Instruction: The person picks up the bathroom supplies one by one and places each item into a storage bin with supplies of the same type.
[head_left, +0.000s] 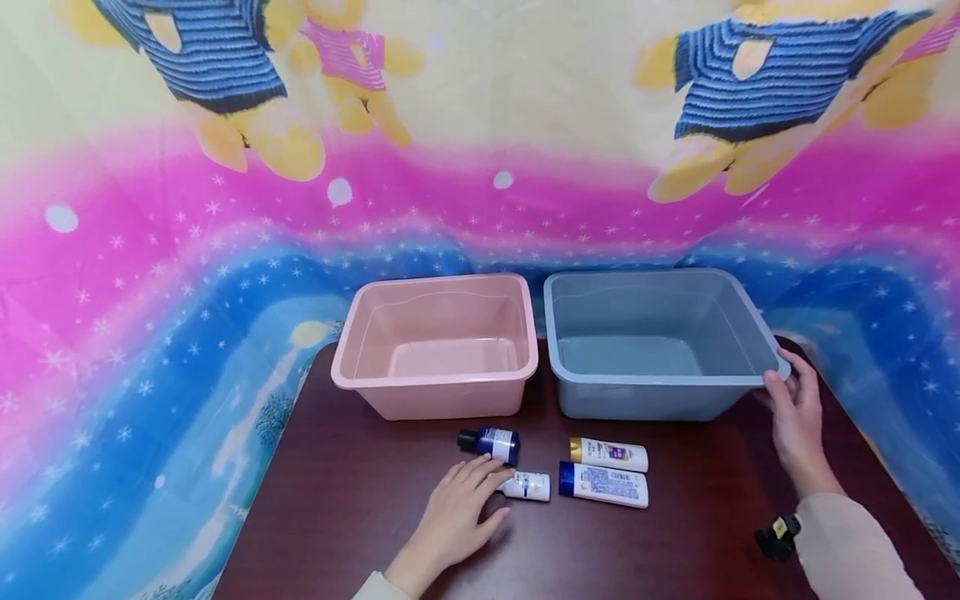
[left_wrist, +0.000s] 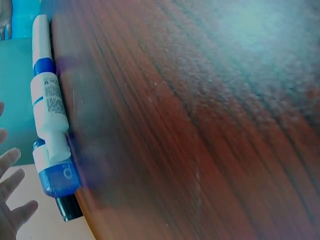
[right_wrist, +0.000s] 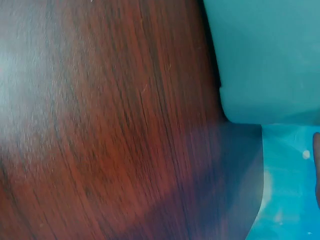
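Observation:
My left hand (head_left: 461, 508) hovers with spread fingers by a small white bottle (head_left: 531, 486), fingertips overlapping its left end in the head view. Just behind lies a dark blue bottle (head_left: 497, 445) with a black cap; both also show in the left wrist view, the fingers (left_wrist: 12, 187) beside them. To the right, a white bottle with a gold cap (head_left: 611, 454) and a white bottle with a blue cap (head_left: 606, 485) lie side by side. My right hand (head_left: 798, 417) grips the front right corner of the blue-grey basin (head_left: 645, 400), thumb on its rim.
A pink basin (head_left: 450, 400) stands left of the blue-grey one, a narrow gap between them. Both sit at the back of the dark wooden table (head_left: 337, 508). A patterned cloth (head_left: 465, 192) hangs behind the table. A black strap device (head_left: 778, 536) is on the right wrist.

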